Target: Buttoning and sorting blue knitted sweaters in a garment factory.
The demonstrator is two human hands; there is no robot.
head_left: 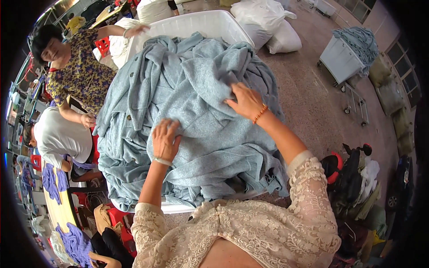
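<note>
A large heap of light blue knitted cardigans [196, 102] fills a white plastic bin [201, 22] in front of me. My left hand [165, 139] rests palm down on the top garment near the middle of the heap, fingers slightly curled into the knit. My right hand [245, 101], with an orange bead bracelet at the wrist, presses on a fold of the same blue fabric farther right and up. Whether either hand pinches the fabric is hard to tell. Both my sleeves are cream lace.
A person in a flowered top [80, 71] stands at the bin's left, one hand on its far rim. Another person in white [58, 138] sits lower left by a table with purple garments [53, 183]. White sacks [268, 22] and a white cart [342, 58] holding blue knitwear stand beyond.
</note>
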